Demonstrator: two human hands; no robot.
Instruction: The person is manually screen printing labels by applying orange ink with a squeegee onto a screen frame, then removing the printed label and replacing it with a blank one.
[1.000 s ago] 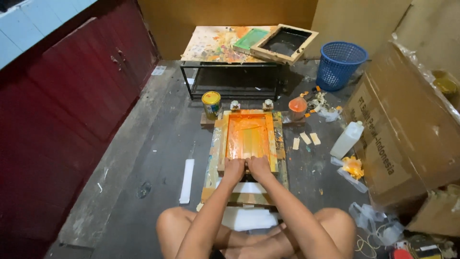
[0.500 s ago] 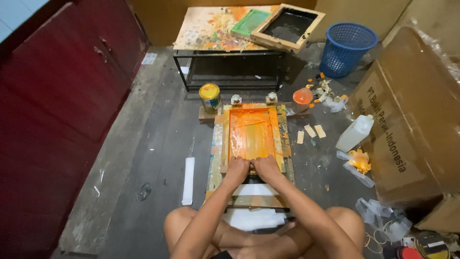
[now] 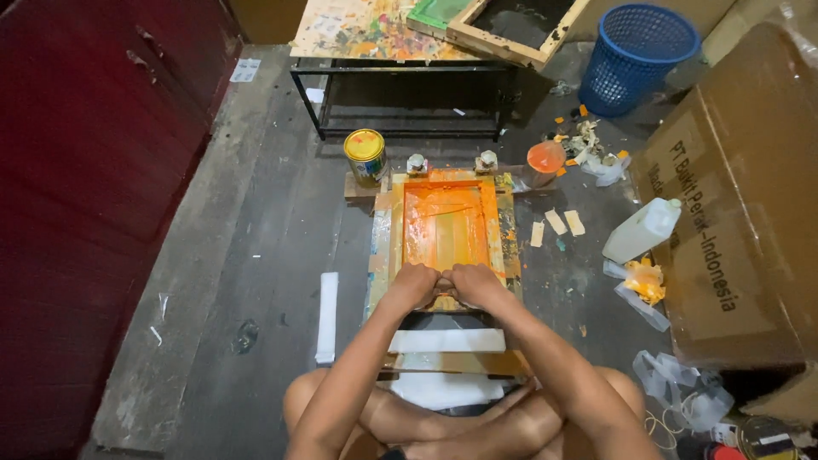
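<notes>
Seated on the floor [image 3: 256, 255], a person presses left hand [image 3: 415, 285] & right hand [image 3: 474, 283], both closed side by side, on the near edge of an orange-inked printing screen [image 3: 445, 226]; what they grip is hidden. Yellow-lidded paint can [image 3: 365, 155] stands nr its far-left corner.

A blue basket [image 3: 637, 53], a white jug [image 3: 641, 230] and a yellow-lidded can [image 3: 365, 154] (upright) stand beside a cardboard box [image 3: 750, 213].

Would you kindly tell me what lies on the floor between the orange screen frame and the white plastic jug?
Three small pale strips lie between the screen frame and jug, seen from the head view.
</notes>
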